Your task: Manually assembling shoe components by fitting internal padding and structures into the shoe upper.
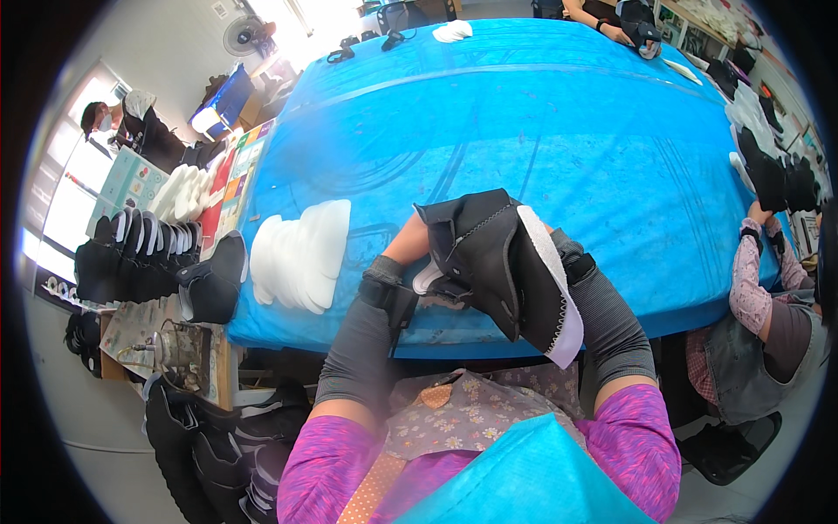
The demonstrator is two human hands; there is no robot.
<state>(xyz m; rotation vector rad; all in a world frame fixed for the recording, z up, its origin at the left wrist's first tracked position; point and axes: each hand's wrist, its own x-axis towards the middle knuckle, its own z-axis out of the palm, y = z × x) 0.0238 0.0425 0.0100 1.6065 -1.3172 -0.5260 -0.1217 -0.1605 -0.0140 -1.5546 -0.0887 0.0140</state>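
Note:
I hold a black boot upper [478, 253] with a pale lining strip [552, 284] and zigzag stitching along one edge, raised over the near edge of the table. My left hand [408, 243] grips it from the left side, its fingers hidden behind the black material. On the other side, my right forearm in a grey striped sleeve [607, 306] reaches behind the upper, which hides nearly all of that hand. To the left, a fanned pile of white insoles [301, 255] lies on the blue table cover [419, 131].
A black boot upper [214, 281] stands at the table's left corner, near a row of similar uppers [140, 253]. More uppers [205, 450] are heaped below. Co-workers' hands [758, 214] [616, 35] are at the right and far edges. White pieces [452, 31] lie far off.

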